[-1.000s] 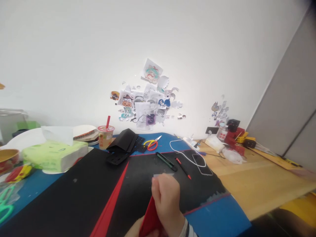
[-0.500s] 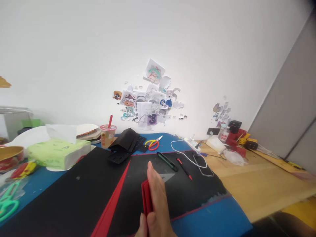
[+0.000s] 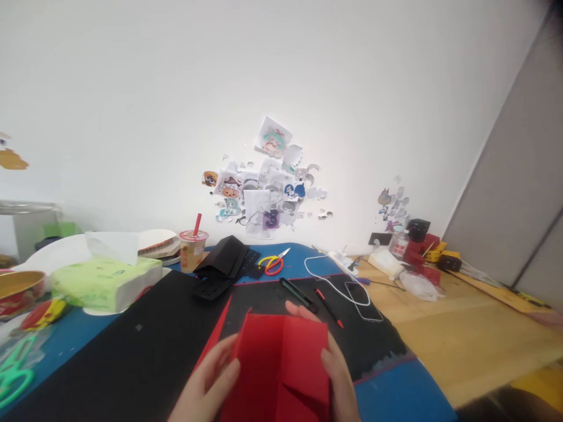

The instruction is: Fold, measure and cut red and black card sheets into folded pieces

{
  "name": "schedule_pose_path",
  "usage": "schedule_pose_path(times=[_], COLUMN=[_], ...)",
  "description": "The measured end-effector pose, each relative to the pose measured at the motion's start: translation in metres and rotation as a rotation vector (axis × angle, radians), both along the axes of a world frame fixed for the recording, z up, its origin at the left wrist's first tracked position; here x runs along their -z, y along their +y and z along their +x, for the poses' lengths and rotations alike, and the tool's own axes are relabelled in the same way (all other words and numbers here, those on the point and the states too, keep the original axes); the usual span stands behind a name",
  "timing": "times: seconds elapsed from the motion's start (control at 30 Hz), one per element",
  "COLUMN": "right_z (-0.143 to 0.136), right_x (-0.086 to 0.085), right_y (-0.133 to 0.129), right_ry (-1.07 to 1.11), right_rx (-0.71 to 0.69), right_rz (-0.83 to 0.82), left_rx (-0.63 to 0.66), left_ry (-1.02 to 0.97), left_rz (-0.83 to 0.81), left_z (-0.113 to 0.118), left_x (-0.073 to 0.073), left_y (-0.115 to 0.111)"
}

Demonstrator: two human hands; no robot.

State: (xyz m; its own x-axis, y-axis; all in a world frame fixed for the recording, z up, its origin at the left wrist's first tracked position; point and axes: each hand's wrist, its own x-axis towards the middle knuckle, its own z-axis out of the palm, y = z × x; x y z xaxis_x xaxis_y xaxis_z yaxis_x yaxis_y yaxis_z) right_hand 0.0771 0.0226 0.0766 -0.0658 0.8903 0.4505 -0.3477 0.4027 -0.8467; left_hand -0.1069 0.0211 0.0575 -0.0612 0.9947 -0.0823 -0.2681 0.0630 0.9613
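Note:
A creased piece of red paper (image 3: 264, 357) is held up between both hands at the bottom middle of the head view, partly unfolded, with a vertical fold down its centre. My left hand (image 3: 211, 378) grips its left edge, thumb on the near face. On the opposite edge my right hand (image 3: 336, 363) is closed, its thumb in front and fingers behind. Below lies a black mat (image 3: 365, 346), with a long red strip (image 3: 219, 328) beside my left hand. A dark green utility knife (image 3: 297, 293) and a red-and-black pen (image 3: 329, 308) rest beyond the paper.
Yellow-and-red scissors (image 3: 273, 264), folded black card (image 3: 224, 258) and a drink cup (image 3: 192, 249) stand toward the wall. At left are a tissue box (image 3: 109, 281) and green scissors (image 3: 15, 369). A phone (image 3: 364, 302) and white cable (image 3: 325, 287) lie right.
The red paper was folded into a narrow stack pressed between my hands. Now it is spread open, and my hands have moved apart to its two sides.

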Motion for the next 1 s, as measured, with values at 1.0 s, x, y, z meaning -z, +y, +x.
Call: schedule_pose_path(times=[1.0], right_z=[0.010], right_x=[0.017], right_y=[0.015], right_ry=[-0.626], right_rx=[0.241], right_rz=[0.079], left_rx=[-0.023], left_ry=[1.199], left_rz=[0.760], left_z=[-0.024], left_x=[-0.027], left_y=[0.023])
